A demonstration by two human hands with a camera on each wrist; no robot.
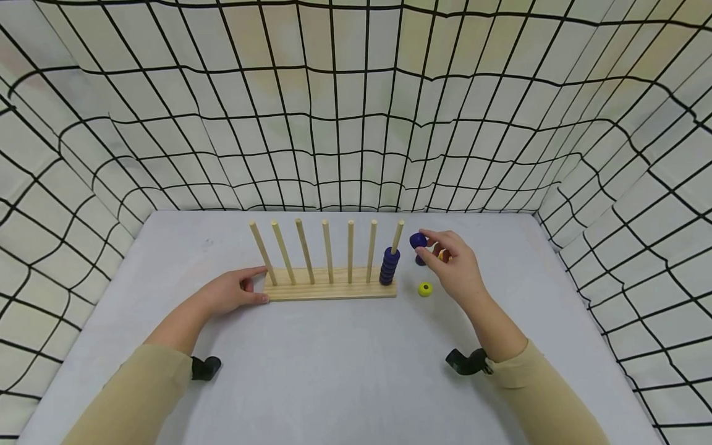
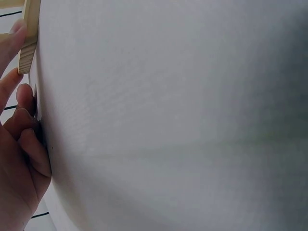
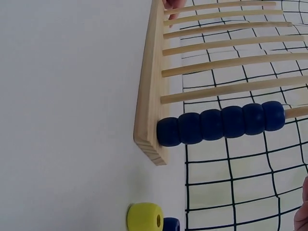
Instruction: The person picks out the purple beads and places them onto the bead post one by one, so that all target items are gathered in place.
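Note:
A wooden peg rack [image 1: 330, 292] with several upright pegs stands on the table. Its rightmost peg carries a stack of several dark blue beads [image 1: 389, 266], also seen in the right wrist view as blue beads [image 3: 211, 124]. My left hand [image 1: 230, 292] grips the rack's left end between thumb and forefinger. To the right of the stacked peg, my right hand [image 1: 457, 266] pinches a dark blue bead [image 1: 418, 240] near peg-top height, apart from the peg. A yellow bead [image 1: 425, 289] lies below that hand. Another blue bead [image 1: 420, 261] and an orange bead [image 1: 444, 255] are partly hidden by its fingers.
A white table [image 1: 328, 371] lies under everything. Black netting [image 1: 361, 117] over pale walls encloses the back and both sides. Dark wrist-worn devices [image 1: 466, 362] sit at the sleeve cuffs.

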